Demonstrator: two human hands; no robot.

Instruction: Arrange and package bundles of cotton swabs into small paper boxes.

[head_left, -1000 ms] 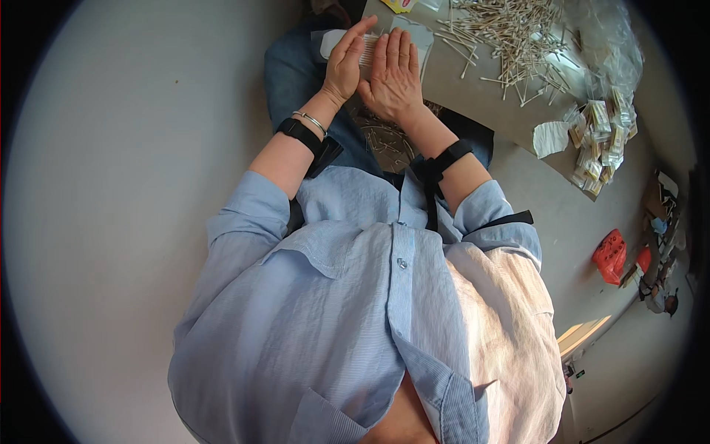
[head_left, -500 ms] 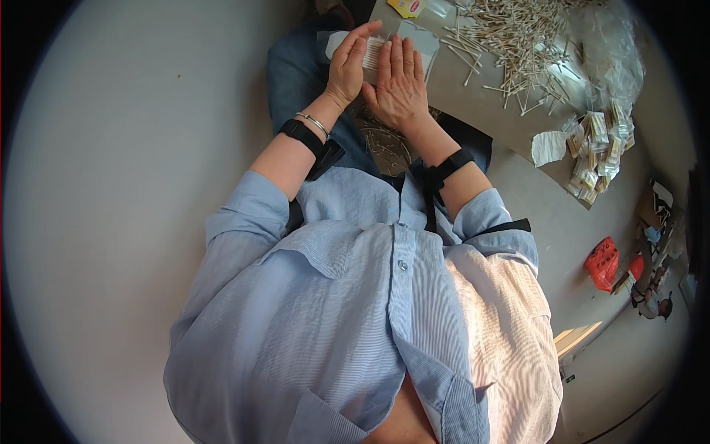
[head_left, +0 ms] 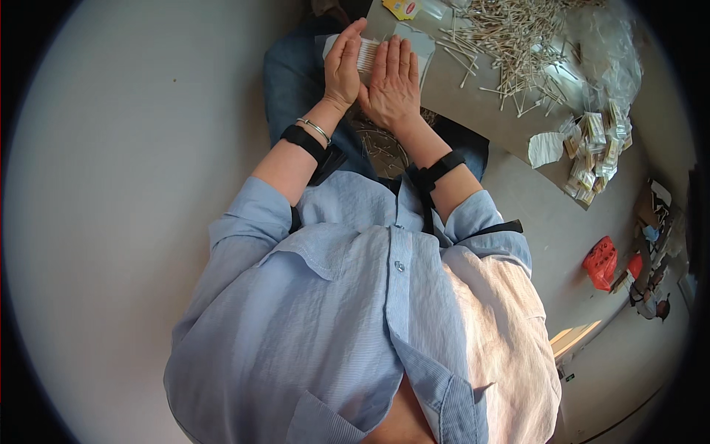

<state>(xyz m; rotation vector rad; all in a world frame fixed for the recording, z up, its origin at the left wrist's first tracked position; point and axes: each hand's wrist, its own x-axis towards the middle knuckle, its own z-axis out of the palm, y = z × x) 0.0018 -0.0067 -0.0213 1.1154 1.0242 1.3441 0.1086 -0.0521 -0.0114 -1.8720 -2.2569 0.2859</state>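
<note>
A row of cotton swabs (head_left: 366, 55) lies side by side between my two hands at the near left corner of the table. My left hand (head_left: 342, 72) stands on edge along the left of the row, fingers stretched out. Flat and palm down, my right hand (head_left: 393, 85) rests at the row's right side, its fingers straight and close together. White paper (head_left: 329, 47) shows left of my left hand. A pale, clear-looking sheet (head_left: 424, 46) extends out past my right fingertips. My palms hide part of the row.
On the grey table (head_left: 462, 103) a large heap of loose cotton swabs (head_left: 518, 41) spreads beside a clear plastic bag (head_left: 614, 55). Small swab packs (head_left: 597, 159) and a torn white paper (head_left: 545, 149) lie near its right edge. A yellow packet (head_left: 401, 8) is at the back. Fallen swabs (head_left: 381, 146) lie below.
Both hands have shifted slightly left. My left fingers have drawn back leftward and stand more upright, while my right hand stays flat near the swabs.
</note>
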